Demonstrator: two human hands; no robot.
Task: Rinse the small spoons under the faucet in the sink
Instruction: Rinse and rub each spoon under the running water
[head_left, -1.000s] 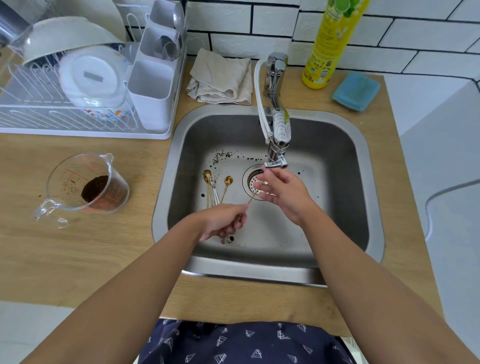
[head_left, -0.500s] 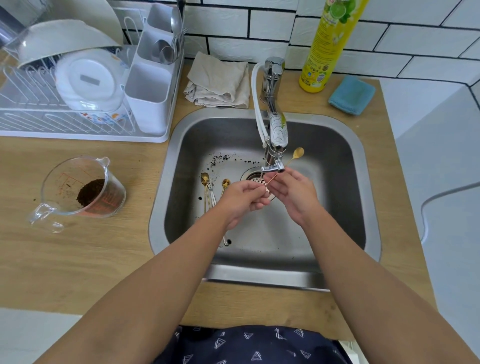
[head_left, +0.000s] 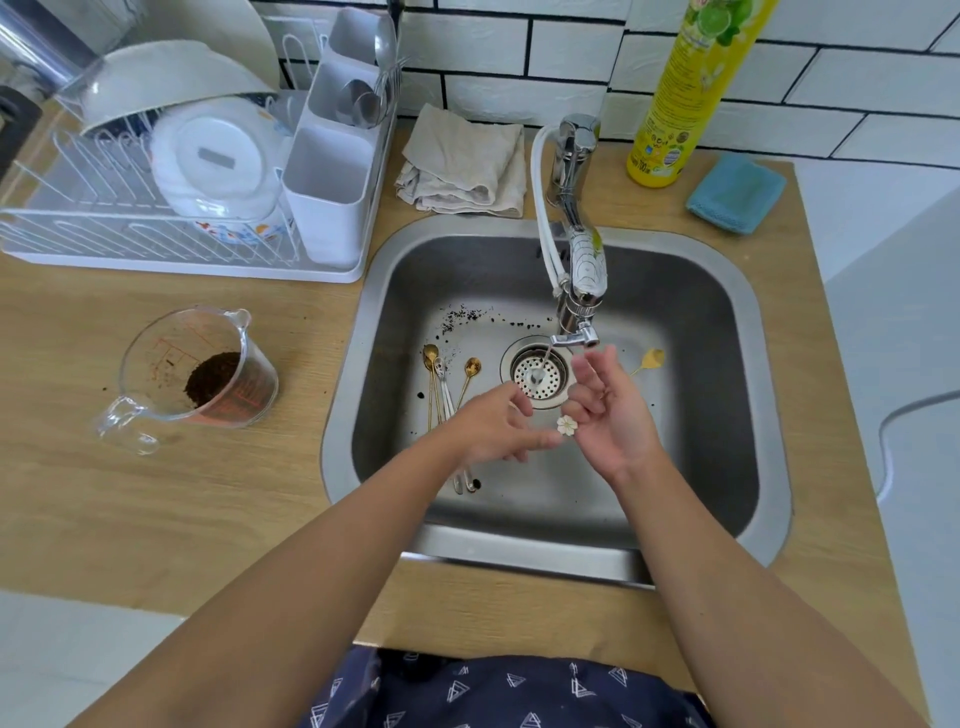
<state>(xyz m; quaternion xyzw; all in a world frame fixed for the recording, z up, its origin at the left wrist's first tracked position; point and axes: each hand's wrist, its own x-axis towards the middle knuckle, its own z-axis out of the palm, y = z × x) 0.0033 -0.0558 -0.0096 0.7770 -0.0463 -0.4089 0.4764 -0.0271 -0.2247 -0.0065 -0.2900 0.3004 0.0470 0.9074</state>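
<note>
1. The gold spoon now pokes out to the right of the right hand, its bowl lower than before.
2. The left hand has drawn back slightly, fingers loosened.

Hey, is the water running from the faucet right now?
Running. A thin stream falls from the faucet spout onto the drain strainer, just left of the right hand holding a gold spoon.

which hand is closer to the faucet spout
Right. The right hand holds a gold spoon just below the faucet spout, fingertips almost at it. The left hand sits lower and further left, beside the drain strainer.
</note>
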